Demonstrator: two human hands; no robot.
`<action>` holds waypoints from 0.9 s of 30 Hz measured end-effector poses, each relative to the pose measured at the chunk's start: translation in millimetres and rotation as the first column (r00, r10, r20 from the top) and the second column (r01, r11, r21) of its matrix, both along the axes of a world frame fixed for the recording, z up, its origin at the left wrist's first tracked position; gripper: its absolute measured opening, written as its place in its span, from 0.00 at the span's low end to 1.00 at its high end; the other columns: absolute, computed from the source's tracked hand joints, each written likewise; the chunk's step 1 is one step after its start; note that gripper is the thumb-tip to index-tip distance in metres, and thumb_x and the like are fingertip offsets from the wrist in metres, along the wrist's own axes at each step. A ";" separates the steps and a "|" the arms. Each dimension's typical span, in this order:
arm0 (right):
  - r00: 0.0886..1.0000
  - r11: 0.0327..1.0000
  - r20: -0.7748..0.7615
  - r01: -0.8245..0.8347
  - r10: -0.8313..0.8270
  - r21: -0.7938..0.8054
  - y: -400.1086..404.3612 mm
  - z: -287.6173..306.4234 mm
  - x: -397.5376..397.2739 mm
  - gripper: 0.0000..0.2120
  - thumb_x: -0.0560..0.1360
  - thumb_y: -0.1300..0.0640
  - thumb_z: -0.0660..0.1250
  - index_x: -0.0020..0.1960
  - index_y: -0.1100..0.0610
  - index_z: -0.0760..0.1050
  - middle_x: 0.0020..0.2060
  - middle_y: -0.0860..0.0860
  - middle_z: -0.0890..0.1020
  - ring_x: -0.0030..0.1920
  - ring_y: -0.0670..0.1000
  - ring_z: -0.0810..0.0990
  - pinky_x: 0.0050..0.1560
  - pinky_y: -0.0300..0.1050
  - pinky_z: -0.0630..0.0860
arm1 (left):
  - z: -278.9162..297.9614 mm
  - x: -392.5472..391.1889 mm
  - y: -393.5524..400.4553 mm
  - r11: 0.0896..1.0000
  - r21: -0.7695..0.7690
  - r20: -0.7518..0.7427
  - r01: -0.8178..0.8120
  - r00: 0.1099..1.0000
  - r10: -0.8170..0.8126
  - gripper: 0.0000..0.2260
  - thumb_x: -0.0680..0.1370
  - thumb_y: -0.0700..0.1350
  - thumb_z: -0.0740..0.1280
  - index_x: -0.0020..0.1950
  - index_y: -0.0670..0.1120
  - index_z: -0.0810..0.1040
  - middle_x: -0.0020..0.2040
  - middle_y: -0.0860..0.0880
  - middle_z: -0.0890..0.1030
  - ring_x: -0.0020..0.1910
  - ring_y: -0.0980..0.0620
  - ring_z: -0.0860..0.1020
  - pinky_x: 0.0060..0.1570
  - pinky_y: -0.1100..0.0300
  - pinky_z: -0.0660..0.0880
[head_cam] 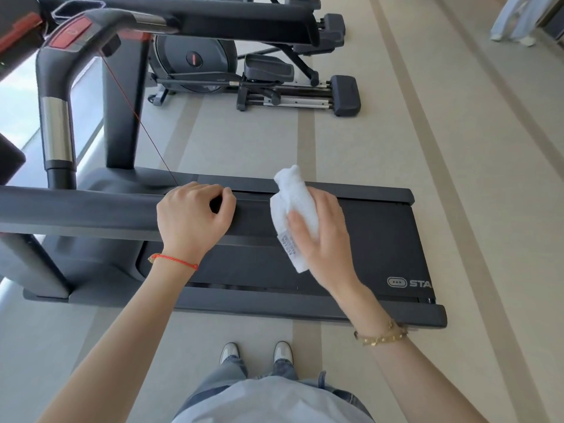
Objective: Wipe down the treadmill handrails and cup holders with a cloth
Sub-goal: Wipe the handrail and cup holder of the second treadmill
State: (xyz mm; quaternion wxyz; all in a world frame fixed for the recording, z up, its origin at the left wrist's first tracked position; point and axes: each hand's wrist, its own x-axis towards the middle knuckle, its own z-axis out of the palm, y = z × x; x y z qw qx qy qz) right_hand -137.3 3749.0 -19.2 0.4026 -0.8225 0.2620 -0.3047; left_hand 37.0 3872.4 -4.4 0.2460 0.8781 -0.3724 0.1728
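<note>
Meanwhile, a person's left hand clenches the end of a treadmill handrail while the right hand grasps a white cloth (bunched, label showing) just beside it.

left hand gripping handrail — right hand holding cloth

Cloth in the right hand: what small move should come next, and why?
Probably bring the cloth left onto the near handrail. The right hand holds it past the rail's end, while the left hand grips that end.
</note>
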 end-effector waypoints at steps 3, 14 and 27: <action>0.999 0.989 -0.024 0.024 -0.028 -0.144 8.2 -5.1 -1.2 0.19 0.80 0.46 0.61 0.68 0.52 0.67 0.63 0.47 0.72 0.64 0.51 0.69 0.63 0.53 0.67 | 1.0 -0.7 -0.1 1.000 -0.003 0.002 0.001 1.000 -0.001 0.20 0.77 0.48 0.61 0.26 0.45 0.67 0.23 0.49 0.65 0.26 0.46 0.67 0.27 0.63 0.53; 0.944 0.841 -0.323 -0.225 0.063 -0.492 -2.7 31.3 23.2 0.21 0.79 0.42 0.60 0.66 0.54 0.74 0.57 0.50 0.78 0.54 0.54 0.76 0.57 0.49 0.69 | 3.8 6.2 13.6 0.998 -0.015 -0.046 0.062 0.997 -0.063 0.20 0.80 0.51 0.58 0.35 0.42 0.80 0.30 0.46 0.78 0.35 0.44 0.75 0.35 0.52 0.70; 0.818 0.729 -0.575 -0.398 0.007 -0.557 61.9 46.4 114.6 0.27 0.80 0.39 0.44 0.69 0.52 0.69 0.56 0.52 0.77 0.51 0.56 0.76 0.52 0.51 0.71 | 9.0 73.0 83.1 0.996 -0.068 0.010 0.063 0.998 -0.063 0.11 0.79 0.43 0.63 0.42 0.42 0.83 0.43 0.47 0.84 0.48 0.45 0.80 0.50 0.52 0.72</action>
